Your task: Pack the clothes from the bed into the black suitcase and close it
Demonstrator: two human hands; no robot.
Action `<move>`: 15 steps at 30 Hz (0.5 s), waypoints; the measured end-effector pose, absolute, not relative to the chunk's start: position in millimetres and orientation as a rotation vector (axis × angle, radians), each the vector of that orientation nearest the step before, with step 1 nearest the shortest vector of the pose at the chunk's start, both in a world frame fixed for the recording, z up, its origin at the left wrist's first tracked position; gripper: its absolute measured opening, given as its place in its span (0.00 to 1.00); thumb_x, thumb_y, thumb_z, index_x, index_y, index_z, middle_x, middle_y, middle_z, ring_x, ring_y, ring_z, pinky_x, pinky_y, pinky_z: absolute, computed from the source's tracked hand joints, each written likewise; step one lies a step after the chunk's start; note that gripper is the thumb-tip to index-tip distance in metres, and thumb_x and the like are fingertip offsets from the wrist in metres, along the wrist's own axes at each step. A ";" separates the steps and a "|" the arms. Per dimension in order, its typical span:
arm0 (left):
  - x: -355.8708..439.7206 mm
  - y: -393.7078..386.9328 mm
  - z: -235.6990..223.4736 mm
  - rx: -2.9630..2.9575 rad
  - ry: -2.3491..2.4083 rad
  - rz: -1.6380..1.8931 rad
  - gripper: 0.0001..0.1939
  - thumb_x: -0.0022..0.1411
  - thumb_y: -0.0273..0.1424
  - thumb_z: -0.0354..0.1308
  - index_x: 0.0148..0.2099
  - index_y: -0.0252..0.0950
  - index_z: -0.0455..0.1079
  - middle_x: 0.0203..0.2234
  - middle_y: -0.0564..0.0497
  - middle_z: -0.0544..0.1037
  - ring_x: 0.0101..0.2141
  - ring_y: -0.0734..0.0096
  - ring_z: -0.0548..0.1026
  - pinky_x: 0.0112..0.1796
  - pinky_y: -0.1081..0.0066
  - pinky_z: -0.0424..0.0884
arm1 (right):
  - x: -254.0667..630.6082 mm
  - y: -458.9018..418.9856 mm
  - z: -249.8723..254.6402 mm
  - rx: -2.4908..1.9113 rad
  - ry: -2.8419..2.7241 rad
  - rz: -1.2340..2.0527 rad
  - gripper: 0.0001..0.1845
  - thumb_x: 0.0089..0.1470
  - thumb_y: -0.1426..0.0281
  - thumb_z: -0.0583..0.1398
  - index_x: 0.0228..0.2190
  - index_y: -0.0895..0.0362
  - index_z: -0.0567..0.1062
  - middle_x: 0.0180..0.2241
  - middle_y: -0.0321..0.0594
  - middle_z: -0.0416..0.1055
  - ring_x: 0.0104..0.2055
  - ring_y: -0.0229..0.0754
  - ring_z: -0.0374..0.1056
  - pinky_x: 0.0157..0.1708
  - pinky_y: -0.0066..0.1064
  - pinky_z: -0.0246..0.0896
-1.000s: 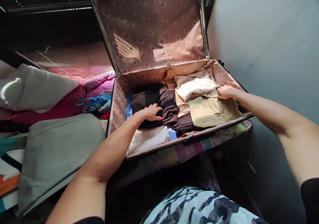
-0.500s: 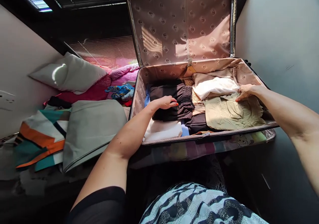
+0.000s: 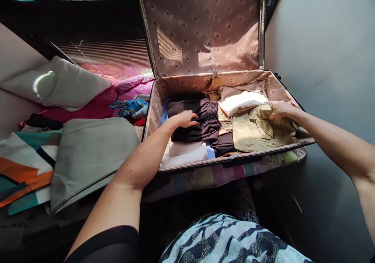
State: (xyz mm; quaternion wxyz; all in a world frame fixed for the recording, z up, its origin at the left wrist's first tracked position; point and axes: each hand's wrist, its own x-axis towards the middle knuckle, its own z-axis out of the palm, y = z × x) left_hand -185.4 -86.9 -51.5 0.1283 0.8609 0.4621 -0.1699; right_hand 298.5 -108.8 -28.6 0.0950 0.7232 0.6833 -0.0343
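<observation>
An open suitcase (image 3: 191,165) with a patterned pink-brown lining holds folded clothes. On its left half lies a dark brown garment (image 3: 193,106) with a gathered elastic edge. My left hand (image 3: 186,119) is over this garment, fingers loosely apart and holding nothing. To the right, my right hand (image 3: 280,110) has its fingers closed on the far edge of an olive-khaki garment (image 3: 249,132), where the cloth bunches up. Just behind it sits a white folded cloth (image 3: 244,100). White cloth (image 3: 187,153) also lies by the near left corner.
The suitcase lid (image 3: 205,29) stands upright at the back, before window blinds. A grey wall (image 3: 322,52) rises close on the right. To the left are a grey cushion (image 3: 93,153), a pale pillow (image 3: 67,83), a blue patterned cloth (image 3: 129,107) and pink bedding (image 3: 84,112).
The khaki garment's far edge is now raised and bunched at my right hand. My left hand stays over the dark garment. The whole view has shifted, with the suitcase slightly further left.
</observation>
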 end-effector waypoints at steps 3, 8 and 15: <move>-183.9 -88.4 -51.6 2.485 1.365 -0.442 0.27 0.78 0.42 0.59 0.73 0.40 0.75 0.66 0.39 0.78 0.62 0.51 0.79 0.63 0.63 0.74 | 275.8 -144.4 -5.1 1.998 1.961 -0.097 0.08 0.50 0.69 0.70 0.35 0.54 0.83 0.36 0.51 0.81 0.38 0.52 0.72 0.38 0.39 0.58; -172.2 -96.2 -53.1 2.555 1.297 0.135 0.33 0.69 0.42 0.72 0.71 0.41 0.75 0.73 0.35 0.69 0.70 0.40 0.70 0.68 0.44 0.70 | 250.2 -205.2 53.6 1.874 2.391 0.076 0.05 0.50 0.71 0.63 0.33 0.53 0.76 0.40 0.45 0.78 0.38 0.47 0.73 0.36 0.36 0.62; -166.7 -102.1 -36.3 2.198 0.862 0.752 0.32 0.79 0.48 0.60 0.73 0.33 0.71 0.57 0.37 0.84 0.52 0.58 0.84 0.52 0.63 0.80 | 231.9 -185.8 149.2 1.936 2.636 0.017 0.27 0.59 0.41 0.68 0.37 0.53 0.80 0.31 0.41 0.72 0.47 0.49 0.80 0.47 0.36 0.72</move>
